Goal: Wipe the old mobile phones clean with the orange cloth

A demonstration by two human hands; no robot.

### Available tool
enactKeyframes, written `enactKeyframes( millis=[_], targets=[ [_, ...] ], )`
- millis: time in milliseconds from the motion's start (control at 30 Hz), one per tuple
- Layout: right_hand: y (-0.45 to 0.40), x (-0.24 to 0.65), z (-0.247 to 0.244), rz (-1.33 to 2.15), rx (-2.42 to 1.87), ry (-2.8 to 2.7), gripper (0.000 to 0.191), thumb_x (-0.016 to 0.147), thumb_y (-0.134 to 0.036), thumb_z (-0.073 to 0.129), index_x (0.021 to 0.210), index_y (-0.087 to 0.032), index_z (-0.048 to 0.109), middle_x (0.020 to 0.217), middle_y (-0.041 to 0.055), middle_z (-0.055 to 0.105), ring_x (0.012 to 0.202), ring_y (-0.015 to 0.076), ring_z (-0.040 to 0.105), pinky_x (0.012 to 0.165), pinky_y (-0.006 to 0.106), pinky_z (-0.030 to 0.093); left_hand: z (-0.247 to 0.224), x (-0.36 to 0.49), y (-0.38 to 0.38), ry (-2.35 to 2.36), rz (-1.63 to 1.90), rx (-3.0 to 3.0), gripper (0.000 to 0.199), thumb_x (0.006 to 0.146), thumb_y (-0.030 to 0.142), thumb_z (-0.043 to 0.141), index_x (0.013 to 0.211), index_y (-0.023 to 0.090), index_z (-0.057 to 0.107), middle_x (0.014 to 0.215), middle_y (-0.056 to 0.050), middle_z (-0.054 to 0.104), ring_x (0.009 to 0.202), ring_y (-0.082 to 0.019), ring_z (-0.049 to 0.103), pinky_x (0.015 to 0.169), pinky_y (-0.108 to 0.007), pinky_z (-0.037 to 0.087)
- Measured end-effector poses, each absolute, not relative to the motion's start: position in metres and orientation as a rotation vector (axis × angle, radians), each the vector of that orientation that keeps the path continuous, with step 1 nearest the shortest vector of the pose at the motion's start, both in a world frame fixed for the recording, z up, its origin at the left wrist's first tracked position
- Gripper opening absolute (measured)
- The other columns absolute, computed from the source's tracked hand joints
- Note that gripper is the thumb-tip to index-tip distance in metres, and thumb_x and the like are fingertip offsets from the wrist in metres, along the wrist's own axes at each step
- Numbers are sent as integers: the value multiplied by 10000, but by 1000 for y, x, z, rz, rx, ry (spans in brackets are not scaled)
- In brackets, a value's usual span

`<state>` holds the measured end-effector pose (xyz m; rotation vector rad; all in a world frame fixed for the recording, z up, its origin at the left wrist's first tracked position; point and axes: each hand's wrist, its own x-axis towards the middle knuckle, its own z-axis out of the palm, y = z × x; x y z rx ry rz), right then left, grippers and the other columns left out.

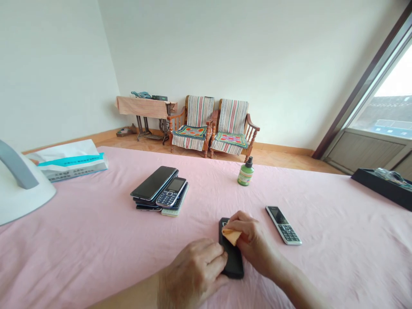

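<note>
Head view: our right hand [252, 237] pinched a yellow cloth [231, 236] on a black phone [234, 262]; our left hand [199, 264] gripped its left edge. Pink counter [106, 253] separated that from silver-edged phone [283, 226], right, and phone stack [156, 185], left.

From where I stand, no wording can be read for certain. Bold grey lettering runs along the white-and-blue packet [75, 159], too unclear to make out. The green bottle's label [246, 175] and the keys of the silver-edged phone [283, 226] carry marks too small to read.
</note>
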<state>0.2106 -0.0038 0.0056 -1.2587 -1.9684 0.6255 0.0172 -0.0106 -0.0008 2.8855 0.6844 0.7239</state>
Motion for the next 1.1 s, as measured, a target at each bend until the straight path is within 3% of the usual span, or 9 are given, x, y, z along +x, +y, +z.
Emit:
enactKeyframes(
  millis=[200,433,567,733,900,1100],
  targets=[
    [1,213,2,494,-1350,-1905,311,705,66,452,726,-169,654,788,22,575,754,138,555,653,244,397,-2,17,-11,699,715,2880,217,853,247,659,1035,139,607,940,-52,659,869,-208,639,816,-354,555],
    [-26,227,23,906,-1341,-2013,296,635,50,487,707,-188,647,781,-15,623,703,108,583,622,206,408,-3,17,-11,692,733,2854,225,847,207,659,1052,141,593,941,-54,654,842,-206,641,789,-353,564],
    [-8,227,9,662,-1418,-1890,210,713,4,505,735,-165,627,762,9,598,711,132,566,635,240,403,0,17,-11,684,766,2861,171,885,239,611,1026,143,606,919,-53,655,833,-197,648,775,-338,569],
    [-2,224,3,483,-1421,-1845,220,714,22,486,722,-157,612,749,10,579,682,133,548,621,251,389,2,17,-11,706,762,2841,164,892,241,596,1021,140,608,915,-62,654,842,-206,646,790,-353,572],
    [-24,231,24,929,-1239,-2060,339,636,64,469,725,-190,676,804,-7,635,713,115,597,630,208,428,-1,16,-10,687,747,2829,172,894,235,590,1041,147,603,923,-64,654,847,-210,647,793,-364,571],
    [-23,224,23,707,-1344,-1951,312,661,54,484,710,-179,684,757,4,617,697,123,578,632,227,414,-1,15,-10,714,717,2789,182,850,208,650,1019,163,598,934,-53,647,859,-216,643,794,-359,570]
  ],
)
